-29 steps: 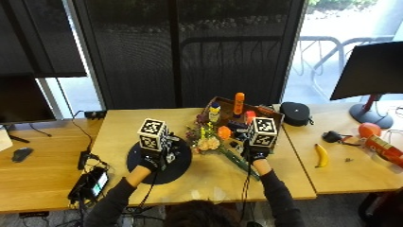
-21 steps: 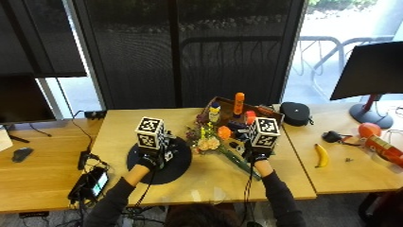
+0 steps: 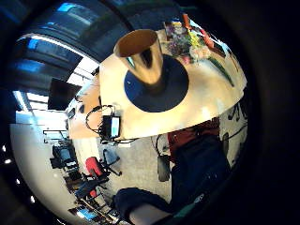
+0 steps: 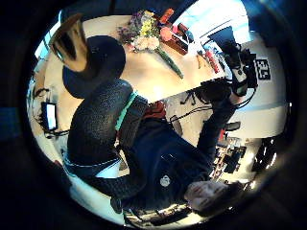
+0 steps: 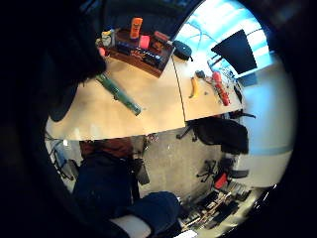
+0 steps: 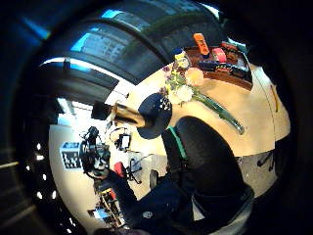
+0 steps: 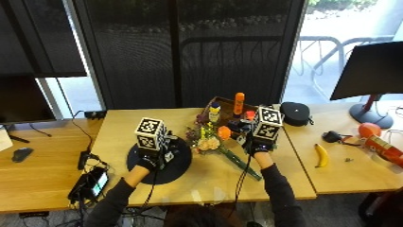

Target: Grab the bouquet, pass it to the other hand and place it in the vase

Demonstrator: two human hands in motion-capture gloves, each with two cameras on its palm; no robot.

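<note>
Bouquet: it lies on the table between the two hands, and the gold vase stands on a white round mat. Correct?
Not quite: the mat is black, not white, as the outside view shows. The rest holds: the bouquet lies on the table between the left hand and the right hand, and the gold vase stands on that round mat.

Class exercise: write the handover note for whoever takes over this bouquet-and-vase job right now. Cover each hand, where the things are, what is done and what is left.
Left hand: over the round black mat, near the vase; holds nothing.
Right hand: above the table, beside the bouquet; no grip on it yet.
Bouquet: lying on the table between the hands, stems pointing toward the person.
Vase: upright on the mat, nothing in it.
Done: nothing yet.
Left: pick up the bouquet, pass it to the other hand, put it in the vase.
</note>
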